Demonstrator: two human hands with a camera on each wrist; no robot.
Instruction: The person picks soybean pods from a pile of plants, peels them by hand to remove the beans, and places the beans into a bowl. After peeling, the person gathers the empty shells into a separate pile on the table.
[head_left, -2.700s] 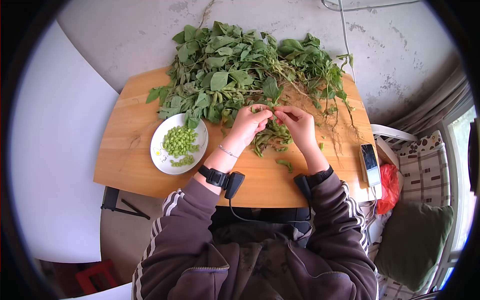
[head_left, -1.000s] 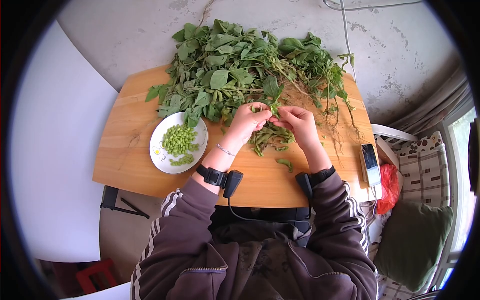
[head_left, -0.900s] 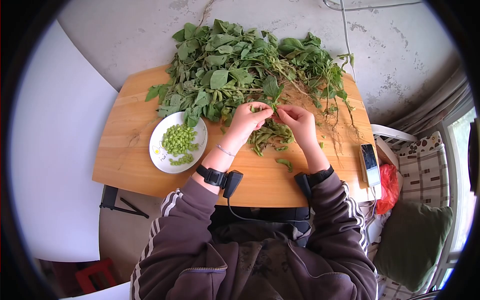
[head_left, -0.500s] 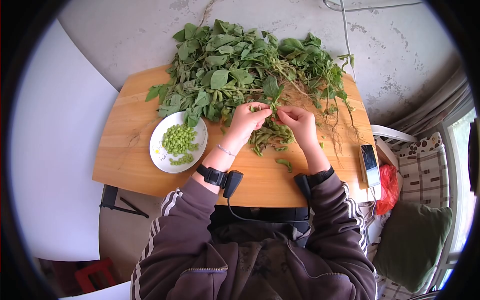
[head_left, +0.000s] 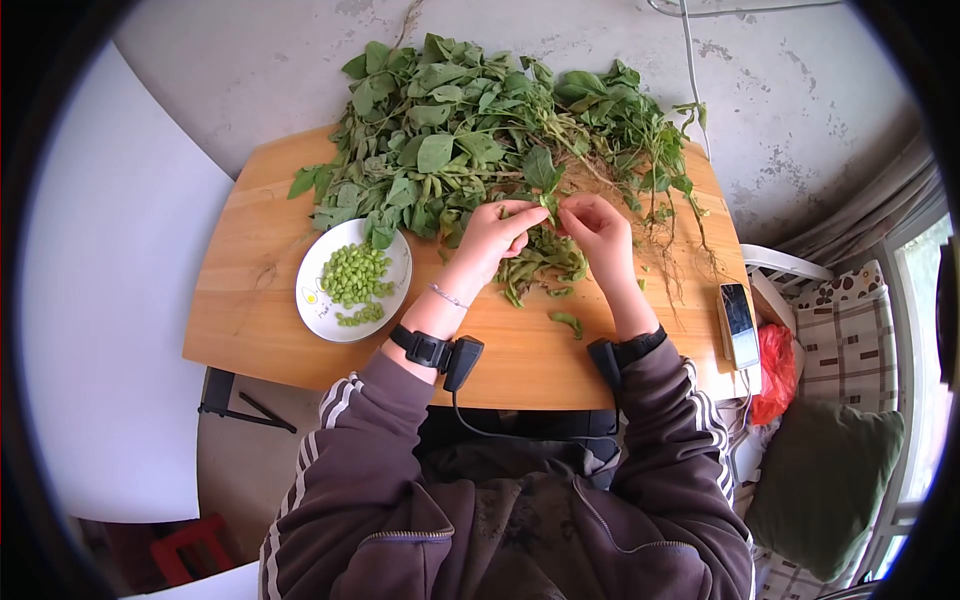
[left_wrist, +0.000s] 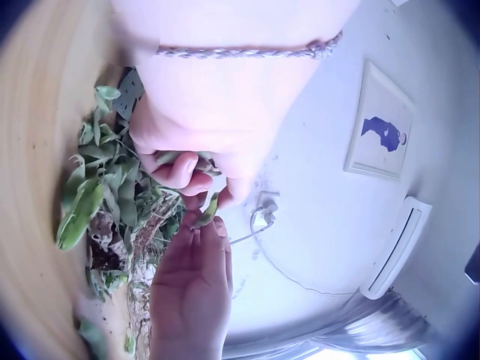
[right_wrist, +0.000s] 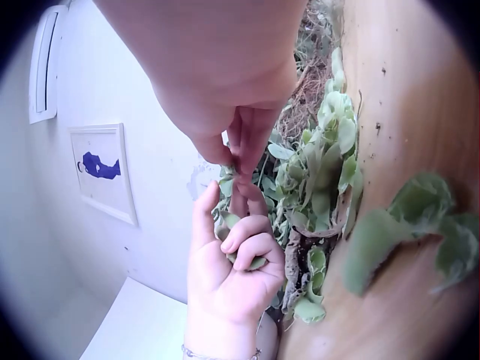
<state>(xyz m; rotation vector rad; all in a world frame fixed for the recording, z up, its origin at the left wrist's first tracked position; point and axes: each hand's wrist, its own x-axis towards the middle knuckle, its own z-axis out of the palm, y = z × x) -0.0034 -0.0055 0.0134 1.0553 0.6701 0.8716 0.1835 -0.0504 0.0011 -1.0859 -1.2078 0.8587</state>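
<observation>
My left hand (head_left: 497, 238) curls its fingers round green soybean pods (left_wrist: 171, 157) in the palm. Between the fingertips of both hands is another soybean pod (left_wrist: 206, 212), pinched by the thumb and fingers of my right hand (head_left: 602, 232). The two hands meet over a heap of split pods (head_left: 545, 262) near the middle of the table. Left of them, a white plate (head_left: 401, 270) carries shelled green soybeans (head_left: 352, 275). One loose pod (head_left: 567, 323) lies nearer the table's front edge. The right wrist view partly hides the pinched pod behind fingers.
Leafy soybean plants (head_left: 435, 150) with roots (head_left: 668, 260) cover the back of the wooden table (head_left: 250, 290), up to the wall. A phone (head_left: 738, 325) with a cable lies at the right edge. Beyond it are a red plastic bag (head_left: 772, 375) and a green cushion (head_left: 830, 490).
Earlier the fingertips of both hands were together over the heap. Now the right fingertips are slightly apart from the left in the head view, and the left index finger points straighter.
</observation>
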